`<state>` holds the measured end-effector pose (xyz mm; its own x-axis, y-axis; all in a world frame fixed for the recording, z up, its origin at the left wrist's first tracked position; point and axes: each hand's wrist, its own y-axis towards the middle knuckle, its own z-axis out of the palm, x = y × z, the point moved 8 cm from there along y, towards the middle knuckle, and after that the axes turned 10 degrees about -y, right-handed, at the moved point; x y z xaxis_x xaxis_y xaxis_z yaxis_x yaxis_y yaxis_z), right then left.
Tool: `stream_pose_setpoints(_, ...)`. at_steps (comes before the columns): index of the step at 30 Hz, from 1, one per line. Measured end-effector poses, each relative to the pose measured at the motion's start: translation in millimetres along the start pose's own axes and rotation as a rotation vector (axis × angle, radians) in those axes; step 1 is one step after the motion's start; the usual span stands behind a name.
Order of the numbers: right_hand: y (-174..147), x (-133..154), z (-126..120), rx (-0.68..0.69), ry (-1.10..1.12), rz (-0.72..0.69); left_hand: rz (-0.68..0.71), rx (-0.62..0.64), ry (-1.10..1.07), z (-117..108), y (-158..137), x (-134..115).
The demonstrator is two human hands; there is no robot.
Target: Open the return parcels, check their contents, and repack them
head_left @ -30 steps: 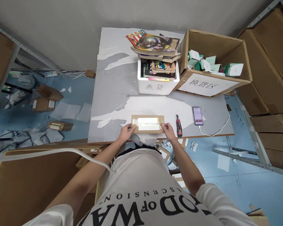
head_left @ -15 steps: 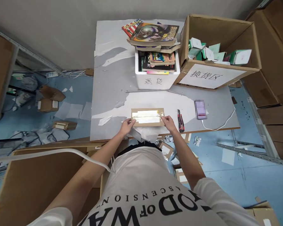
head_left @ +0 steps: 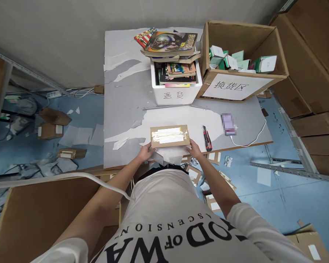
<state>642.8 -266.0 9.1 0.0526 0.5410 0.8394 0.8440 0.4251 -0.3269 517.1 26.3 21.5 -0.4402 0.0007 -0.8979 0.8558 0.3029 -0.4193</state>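
A small flat cardboard box (head_left: 157, 143), sealed with shiny tape and bearing a white label, lies near the table's front edge. My left hand (head_left: 146, 151) grips its near left corner, the fingers partly hidden at the box's side. At the near right corner, my right hand (head_left: 194, 149) holds the box in the same way. White paper (head_left: 171, 156) hangs over the edge just below the box. A red and black utility knife (head_left: 207, 138) rests to the right of my right hand.
A white foam box (head_left: 177, 96) heaped with books (head_left: 170, 44) stands at the table's back. Beside it is a big open carton (head_left: 244, 87) holding green and white boxes. A phone (head_left: 228, 124) on a white cable lies at the right. Boxes and scraps litter the blue floor.
My hands have slid from the box's short ends, where the thumbs lay on top, down to its near corners. The whole view has shifted slightly.
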Motion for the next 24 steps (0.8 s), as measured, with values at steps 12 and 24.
stream_pose_setpoints(12,2.1,47.1,-12.3,-0.028,-0.005,0.043,0.064,-0.142,0.321,-11.4,-10.7,-30.2)
stream_pose_setpoints(24,14.3,30.0,-3.8,-0.061,-0.164,0.144,0.006,-0.184,0.450,-18.0,11.8,-34.2)
